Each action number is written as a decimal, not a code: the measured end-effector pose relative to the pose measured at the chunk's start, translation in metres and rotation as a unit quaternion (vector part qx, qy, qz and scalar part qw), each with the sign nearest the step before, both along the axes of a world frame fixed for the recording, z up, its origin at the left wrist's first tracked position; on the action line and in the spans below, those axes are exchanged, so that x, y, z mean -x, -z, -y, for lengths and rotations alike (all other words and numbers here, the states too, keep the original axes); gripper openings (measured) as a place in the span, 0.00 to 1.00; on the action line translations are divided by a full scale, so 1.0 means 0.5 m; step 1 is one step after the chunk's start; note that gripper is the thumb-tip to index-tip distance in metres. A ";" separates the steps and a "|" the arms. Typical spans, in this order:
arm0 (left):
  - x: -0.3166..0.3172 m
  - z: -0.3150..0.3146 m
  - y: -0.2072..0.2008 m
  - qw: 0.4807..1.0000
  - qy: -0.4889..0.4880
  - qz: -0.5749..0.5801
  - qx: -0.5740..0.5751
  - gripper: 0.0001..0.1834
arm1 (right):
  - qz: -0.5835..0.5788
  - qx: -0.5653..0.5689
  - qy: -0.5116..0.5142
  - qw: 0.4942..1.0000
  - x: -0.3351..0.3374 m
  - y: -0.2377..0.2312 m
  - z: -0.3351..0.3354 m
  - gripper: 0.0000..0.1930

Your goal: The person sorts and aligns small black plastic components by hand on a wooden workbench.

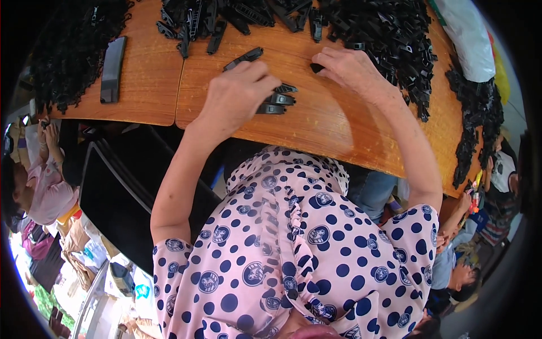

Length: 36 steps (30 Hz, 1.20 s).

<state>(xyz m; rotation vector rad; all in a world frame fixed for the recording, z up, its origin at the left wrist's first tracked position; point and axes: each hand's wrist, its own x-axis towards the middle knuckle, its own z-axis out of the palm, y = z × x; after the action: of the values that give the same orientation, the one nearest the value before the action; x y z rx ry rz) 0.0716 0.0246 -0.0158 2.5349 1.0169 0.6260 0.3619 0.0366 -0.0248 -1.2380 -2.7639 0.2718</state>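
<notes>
My left hand (240,90) is over the wooden table with its fingers curled together. At its fingertips is a slim black plastic part (287,88), and I cannot tell whether it is gripped. Two similar parts (279,99) lie side by side just below it, partly under the hand. Beyond the knuckles lies a longer black plastic piece (248,56). To the right, my right hand (350,68) pinches a small black plastic part (317,68), mostly hidden by the fingers, beside a big heap of black plastic parts (389,51).
More black parts (243,17) lie scattered along the far side. Another dark heap (68,56) covers the left table, next to a black rectangular block (113,70). A white bag (468,39) and another black pile (471,124) are at the right. Other people sit on both sides.
</notes>
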 end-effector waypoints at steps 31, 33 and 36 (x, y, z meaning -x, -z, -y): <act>-0.073 -0.044 0.025 0.992 0.004 -0.065 0.107 0.11 | -0.091 0.041 0.139 0.985 0.023 -0.030 0.091 0.11; -0.068 -0.045 0.027 0.992 0.018 -0.050 0.113 0.10 | -0.073 0.055 0.134 0.987 0.030 -0.048 0.090 0.11; -0.067 -0.048 0.027 0.992 0.038 -0.023 0.115 0.08 | -0.060 0.073 0.129 0.987 0.039 -0.049 0.086 0.11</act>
<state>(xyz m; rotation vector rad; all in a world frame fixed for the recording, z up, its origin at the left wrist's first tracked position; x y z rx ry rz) 0.1049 0.0484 -0.0294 2.3822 0.9454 0.4045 0.3425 -0.0065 -0.0001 -1.5396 -2.4863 0.5134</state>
